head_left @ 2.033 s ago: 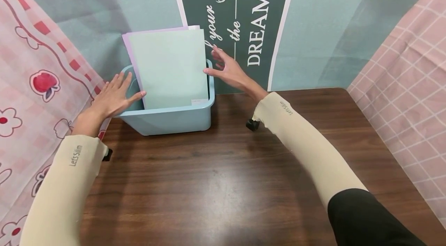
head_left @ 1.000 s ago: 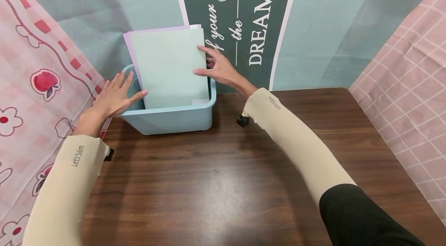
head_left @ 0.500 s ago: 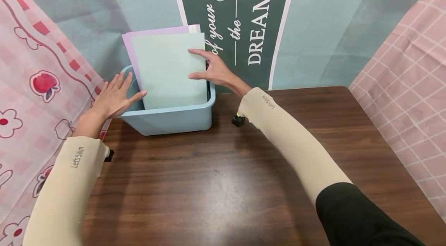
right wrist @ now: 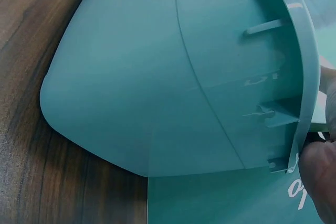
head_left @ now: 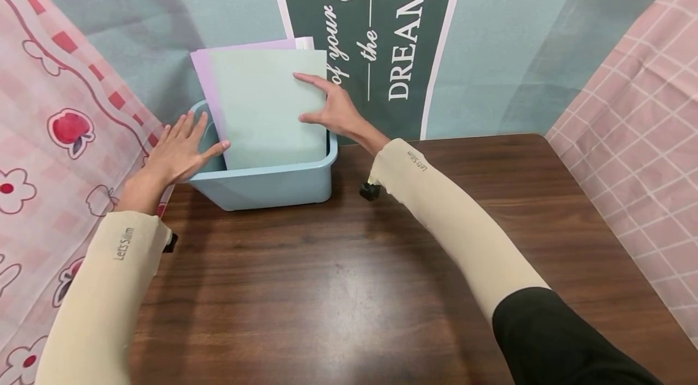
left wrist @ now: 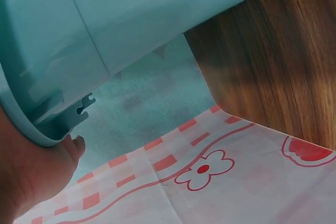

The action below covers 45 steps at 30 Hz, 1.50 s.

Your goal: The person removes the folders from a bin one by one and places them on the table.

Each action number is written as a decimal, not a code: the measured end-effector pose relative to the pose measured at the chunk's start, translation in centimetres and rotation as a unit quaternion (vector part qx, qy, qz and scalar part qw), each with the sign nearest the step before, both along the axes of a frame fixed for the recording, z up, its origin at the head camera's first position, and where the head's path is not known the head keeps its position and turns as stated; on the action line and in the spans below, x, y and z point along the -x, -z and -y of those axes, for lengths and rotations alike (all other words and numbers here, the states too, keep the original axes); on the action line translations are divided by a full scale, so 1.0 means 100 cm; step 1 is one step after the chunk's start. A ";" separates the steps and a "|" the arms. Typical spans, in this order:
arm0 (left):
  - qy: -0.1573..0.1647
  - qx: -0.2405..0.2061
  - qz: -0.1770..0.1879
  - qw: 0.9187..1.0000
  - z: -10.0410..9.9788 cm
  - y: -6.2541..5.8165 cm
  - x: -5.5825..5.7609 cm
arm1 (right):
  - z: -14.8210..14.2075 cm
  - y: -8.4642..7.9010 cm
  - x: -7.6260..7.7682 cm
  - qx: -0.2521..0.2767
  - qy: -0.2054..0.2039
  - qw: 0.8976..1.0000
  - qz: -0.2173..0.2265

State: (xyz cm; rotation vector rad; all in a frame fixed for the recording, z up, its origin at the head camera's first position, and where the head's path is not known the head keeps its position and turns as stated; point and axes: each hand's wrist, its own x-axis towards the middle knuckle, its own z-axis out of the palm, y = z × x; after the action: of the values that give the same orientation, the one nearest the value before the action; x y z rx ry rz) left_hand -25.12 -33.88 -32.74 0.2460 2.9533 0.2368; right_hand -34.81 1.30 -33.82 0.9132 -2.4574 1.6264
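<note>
In the head view, a light blue plastic bin stands at the back left. A flat pale green folder stands upright in it, in front of a lilac one that shows along the left and top. My right hand grips the pale green folder's right edge, index finger and thumb across its front, the other fingers hidden behind. My left hand rests with spread fingers on the bin's left front corner. The right wrist view shows that hand's fingers close to the bin's rim.
The bin stands on a dark wood table, close to the back cloth with a printed dark panel. A pink patterned cloth hangs near the left hand. On the right is a pink checked cloth.
My right hand has moved left onto the pale green folder. The folder has sunk a little, hiding its white label, then shifted slightly right. My left hand stays on the bin.
</note>
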 end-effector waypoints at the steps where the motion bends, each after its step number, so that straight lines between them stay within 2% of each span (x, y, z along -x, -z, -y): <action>1: 0.000 0.001 0.001 1.000 0.000 0.000 0.000 | 0.000 0.000 -0.001 0.002 0.006 1.000 -0.004; 8: 0.001 0.005 0.002 1.000 -0.002 0.000 0.001 | -0.001 0.001 -0.003 0.017 0.058 0.998 -0.017; 13: 0.004 0.003 0.006 1.000 -0.004 0.000 0.002 | -0.003 0.000 -0.006 0.037 0.069 0.997 -0.004; 16: 0.005 0.002 0.008 1.000 -0.005 0.000 0.003 | -0.003 -0.003 -0.007 0.052 0.073 0.996 -0.014; 20: 0.007 0.001 0.008 1.000 -0.003 0.000 0.003 | -0.004 -0.009 -0.007 0.077 0.079 0.993 -0.035; 33: 0.008 0.000 0.005 1.000 0.000 0.000 0.001 | -0.007 -0.030 -0.012 0.155 0.115 0.981 -0.019; 42: 0.006 -0.005 0.007 1.000 0.000 0.000 -0.001 | -0.015 -0.060 -0.037 0.189 0.141 0.971 -0.036; 45: 0.007 -0.004 0.007 1.000 0.000 -0.001 -0.001 | -0.019 -0.064 -0.038 0.201 0.144 0.968 -0.036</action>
State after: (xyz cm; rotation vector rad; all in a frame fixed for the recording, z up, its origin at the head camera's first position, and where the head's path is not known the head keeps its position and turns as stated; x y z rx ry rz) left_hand -25.00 -33.88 -32.67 0.2659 2.9363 0.2466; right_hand -31.06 3.18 -27.43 0.5189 -1.9855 1.8400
